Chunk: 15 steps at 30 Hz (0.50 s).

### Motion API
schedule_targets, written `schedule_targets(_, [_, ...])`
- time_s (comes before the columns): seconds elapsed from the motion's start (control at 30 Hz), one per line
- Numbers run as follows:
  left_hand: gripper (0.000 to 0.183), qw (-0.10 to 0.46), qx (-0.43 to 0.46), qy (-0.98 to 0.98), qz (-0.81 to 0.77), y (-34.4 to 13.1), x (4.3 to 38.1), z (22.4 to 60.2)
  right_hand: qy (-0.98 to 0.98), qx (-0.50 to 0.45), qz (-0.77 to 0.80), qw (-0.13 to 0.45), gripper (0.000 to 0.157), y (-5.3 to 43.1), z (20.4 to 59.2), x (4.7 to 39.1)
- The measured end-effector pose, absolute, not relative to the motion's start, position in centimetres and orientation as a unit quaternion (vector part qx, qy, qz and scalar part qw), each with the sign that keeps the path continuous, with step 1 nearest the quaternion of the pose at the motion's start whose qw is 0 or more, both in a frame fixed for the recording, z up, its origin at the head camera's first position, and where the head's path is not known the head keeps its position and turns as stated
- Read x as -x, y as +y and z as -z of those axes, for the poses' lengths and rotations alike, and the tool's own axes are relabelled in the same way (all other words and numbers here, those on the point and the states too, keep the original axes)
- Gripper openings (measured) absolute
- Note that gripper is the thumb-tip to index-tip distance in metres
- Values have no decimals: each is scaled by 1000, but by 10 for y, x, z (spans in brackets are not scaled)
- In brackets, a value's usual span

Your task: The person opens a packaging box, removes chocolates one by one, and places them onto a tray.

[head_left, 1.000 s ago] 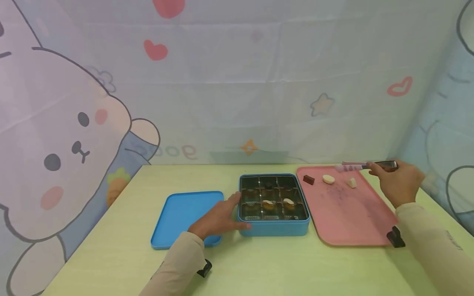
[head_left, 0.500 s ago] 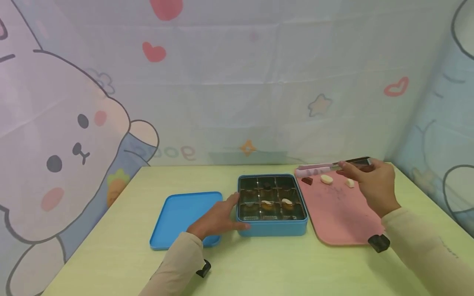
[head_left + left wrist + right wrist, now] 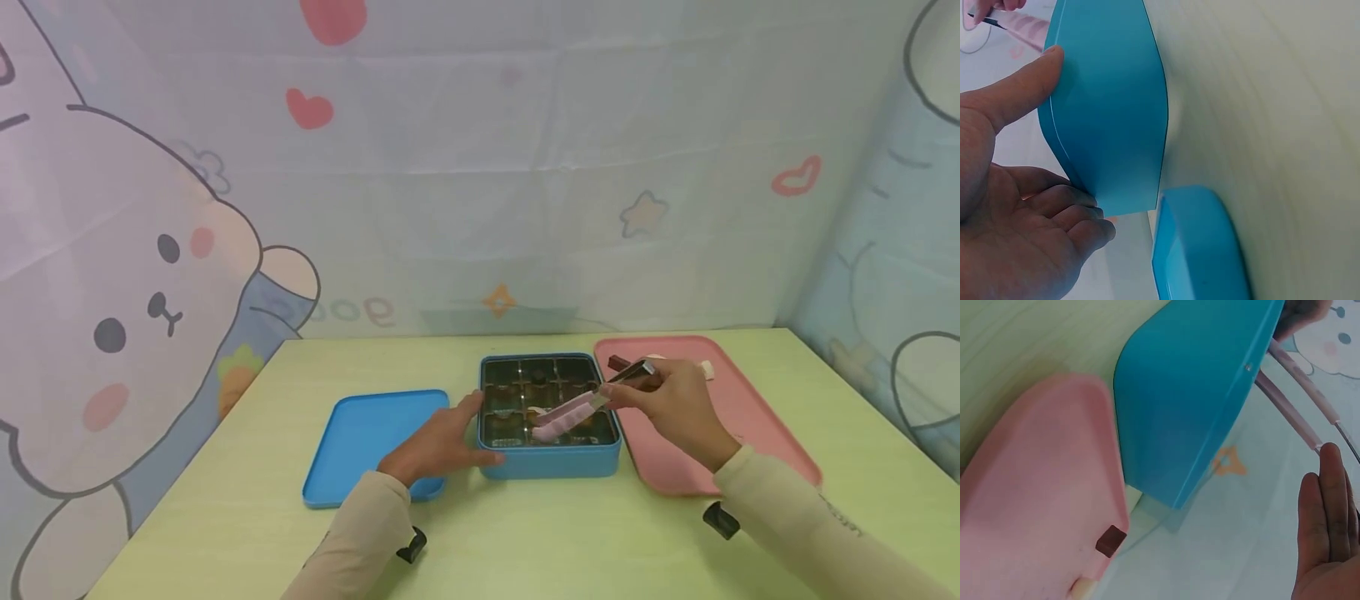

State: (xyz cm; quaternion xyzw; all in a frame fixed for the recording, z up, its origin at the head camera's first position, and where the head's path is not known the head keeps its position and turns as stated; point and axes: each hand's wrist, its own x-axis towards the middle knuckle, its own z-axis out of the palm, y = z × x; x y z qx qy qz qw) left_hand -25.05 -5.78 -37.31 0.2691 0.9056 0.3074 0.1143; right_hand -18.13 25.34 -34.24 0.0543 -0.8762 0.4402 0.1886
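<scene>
My left hand point(image 3: 442, 442) rests at the near left corner of the blue box point(image 3: 551, 464), thumb against the front wall and fingers along the left side. In the left wrist view its thumb point(image 3: 1029, 87) lies by the rim. A divided tray point(image 3: 506, 427) fills the box, with dark and pale pieces in some compartments. My right hand point(image 3: 678, 408) grips tongs point(image 3: 577, 410) with pink tips and a metal handle. These tips reach over the front middle compartments; I cannot tell whether anything is between them. In the right wrist view, both tong arms point(image 3: 1304, 384) run to the box's rim.
A pink tray point(image 3: 742, 417) lies right of the box; on it are a dark brown block point(image 3: 1111, 541) and pale pieces point(image 3: 707, 369), partly behind my right hand. The flat blue lid point(image 3: 367, 433) lies left of the box. A printed curtain point(image 3: 465, 167) hangs behind the table.
My right hand has carried the tongs leftward from over the pink tray, bringing the tips down over the front of the box. The left hand has stayed at the box corner.
</scene>
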Motion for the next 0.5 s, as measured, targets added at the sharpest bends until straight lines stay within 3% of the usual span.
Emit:
schedule_targets(0.17, [105, 117, -270, 904, -309, -57, 250, 375, -896, -71, -403, 174, 45, 247, 344, 181])
schedule_targets(0.23, [105, 118, -269, 904, -310, -57, 250, 374, -906, -85, -373, 181, 41, 243, 342, 182])
schedule_targets(0.33, [105, 118, -265, 905, -310, -58, 249, 374, -921, -112, -325, 186, 22, 237, 339, 184])
schedule_targets(0.5, [104, 116, -265, 905, -313, -58, 249, 372, -935, -144, -268, 183, 20, 230, 330, 187])
